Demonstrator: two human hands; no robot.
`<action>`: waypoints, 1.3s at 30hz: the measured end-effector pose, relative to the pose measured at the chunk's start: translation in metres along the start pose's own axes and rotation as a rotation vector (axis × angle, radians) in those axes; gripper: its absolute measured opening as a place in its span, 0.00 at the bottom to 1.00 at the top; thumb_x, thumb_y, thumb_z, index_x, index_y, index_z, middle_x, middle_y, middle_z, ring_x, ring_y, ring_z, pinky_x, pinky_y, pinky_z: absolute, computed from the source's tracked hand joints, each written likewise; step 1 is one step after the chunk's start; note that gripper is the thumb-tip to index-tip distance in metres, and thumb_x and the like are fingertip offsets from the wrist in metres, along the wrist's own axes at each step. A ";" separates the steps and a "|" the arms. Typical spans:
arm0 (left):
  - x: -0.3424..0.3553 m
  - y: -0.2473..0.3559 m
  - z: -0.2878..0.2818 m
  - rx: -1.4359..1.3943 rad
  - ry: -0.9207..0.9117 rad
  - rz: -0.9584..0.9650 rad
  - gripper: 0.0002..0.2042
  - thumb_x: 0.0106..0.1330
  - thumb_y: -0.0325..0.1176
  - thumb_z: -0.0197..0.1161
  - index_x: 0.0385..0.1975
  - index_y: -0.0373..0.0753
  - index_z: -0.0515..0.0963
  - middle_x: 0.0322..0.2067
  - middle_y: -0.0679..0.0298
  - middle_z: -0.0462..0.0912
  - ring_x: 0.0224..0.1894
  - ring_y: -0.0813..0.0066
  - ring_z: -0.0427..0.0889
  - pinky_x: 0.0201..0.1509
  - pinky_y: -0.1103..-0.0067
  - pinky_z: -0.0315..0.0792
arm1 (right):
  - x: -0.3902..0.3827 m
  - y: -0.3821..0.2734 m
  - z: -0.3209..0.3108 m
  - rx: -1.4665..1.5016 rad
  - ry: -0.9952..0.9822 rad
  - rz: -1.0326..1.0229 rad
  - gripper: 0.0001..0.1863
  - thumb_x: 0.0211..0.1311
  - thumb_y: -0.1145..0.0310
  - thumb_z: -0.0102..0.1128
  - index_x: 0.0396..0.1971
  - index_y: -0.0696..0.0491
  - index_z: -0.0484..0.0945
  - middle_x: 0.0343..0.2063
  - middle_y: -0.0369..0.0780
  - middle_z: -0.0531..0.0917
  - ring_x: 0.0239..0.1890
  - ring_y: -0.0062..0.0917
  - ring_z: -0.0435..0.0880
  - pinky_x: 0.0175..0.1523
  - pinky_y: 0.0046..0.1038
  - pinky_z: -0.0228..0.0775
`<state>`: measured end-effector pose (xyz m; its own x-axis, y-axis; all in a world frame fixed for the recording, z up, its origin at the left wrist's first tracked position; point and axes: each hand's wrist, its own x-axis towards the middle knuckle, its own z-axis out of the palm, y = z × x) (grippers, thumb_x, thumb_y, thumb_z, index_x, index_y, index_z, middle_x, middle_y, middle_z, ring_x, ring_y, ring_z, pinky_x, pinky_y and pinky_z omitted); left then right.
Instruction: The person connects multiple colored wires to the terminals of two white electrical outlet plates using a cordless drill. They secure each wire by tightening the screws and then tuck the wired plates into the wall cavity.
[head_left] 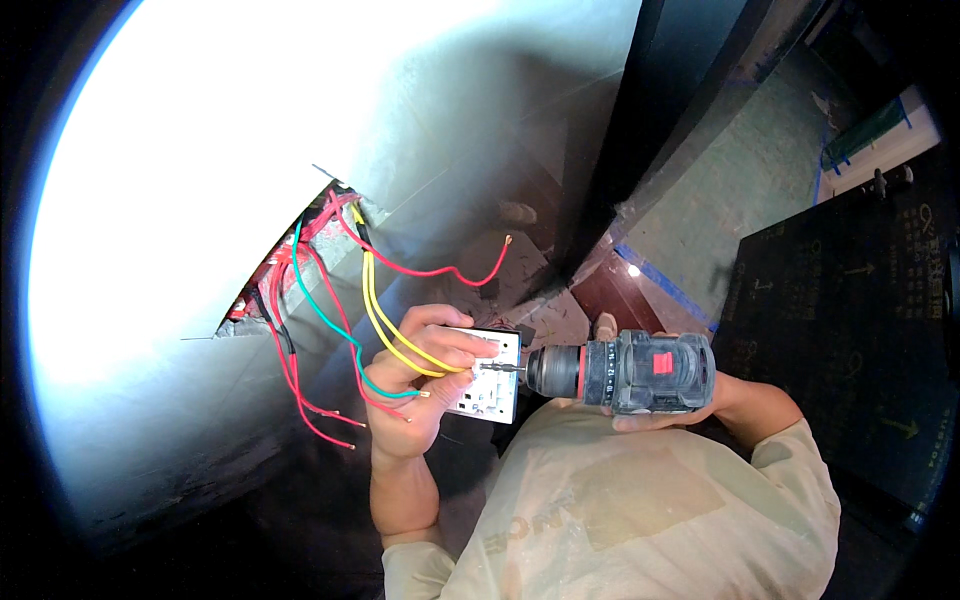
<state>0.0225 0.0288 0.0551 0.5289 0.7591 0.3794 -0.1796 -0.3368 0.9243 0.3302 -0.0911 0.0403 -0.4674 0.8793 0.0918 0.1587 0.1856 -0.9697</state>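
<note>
My left hand (pixel 422 375) grips a switch plate (pixel 490 397), its white back turned toward the drill. Two yellow wires (pixel 385 318) run from the wall box into or behind the plate by my fingers; the exact contact is hidden. In my right hand (pixel 640 422) is a dark grey cordless drill (pixel 655 372), held level. Its bit (pixel 503 367) reaches the plate's back near my left fingertips. Beside my left hand hang a green wire (pixel 335 322) and a red wire (pixel 345 325) with bare copper ends.
The open wall box (pixel 270 265) is packed with red wires. More loose red wires (pixel 440 270) stick out from it. A dark upright frame (pixel 655 120) stands at the wall's right end. Black printed sheeting (pixel 850 290) covers a surface at right.
</note>
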 end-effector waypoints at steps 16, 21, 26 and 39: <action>-0.001 0.003 -0.001 0.029 0.032 -0.011 0.07 0.59 0.18 0.66 0.35 0.34 0.79 0.38 0.55 0.90 0.53 0.56 0.77 0.47 0.70 0.76 | 0.008 -0.004 0.000 0.071 -0.015 0.121 0.19 0.56 0.60 0.78 0.42 0.53 0.82 0.36 0.40 0.84 0.37 0.36 0.82 0.48 0.38 0.69; 0.000 0.003 -0.002 0.088 0.026 0.003 0.06 0.59 0.18 0.66 0.34 0.33 0.79 0.38 0.55 0.91 0.52 0.55 0.77 0.47 0.70 0.75 | 0.009 -0.001 0.000 0.053 -0.016 0.108 0.18 0.56 0.60 0.79 0.41 0.52 0.83 0.35 0.39 0.84 0.35 0.35 0.82 0.48 0.38 0.69; 0.001 0.005 -0.001 0.118 0.030 0.035 0.05 0.59 0.17 0.65 0.33 0.33 0.79 0.38 0.55 0.90 0.53 0.55 0.77 0.47 0.69 0.75 | 0.015 0.003 -0.003 -0.038 -0.026 -0.042 0.19 0.55 0.60 0.79 0.41 0.53 0.83 0.35 0.41 0.85 0.36 0.35 0.83 0.45 0.35 0.71; -0.013 -0.004 -0.005 0.039 0.040 -0.072 0.05 0.60 0.17 0.64 0.34 0.33 0.78 0.38 0.53 0.89 0.53 0.56 0.77 0.49 0.68 0.75 | 0.033 -0.015 -0.012 0.144 -0.095 0.021 0.26 0.50 0.73 0.75 0.51 0.61 0.80 0.41 0.46 0.87 0.41 0.31 0.87 0.52 0.30 0.76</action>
<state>0.0122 0.0227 0.0468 0.5054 0.8036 0.3142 -0.1092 -0.3016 0.9472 0.3227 -0.0601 0.0606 -0.5465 0.8356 0.0564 0.0459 0.0972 -0.9942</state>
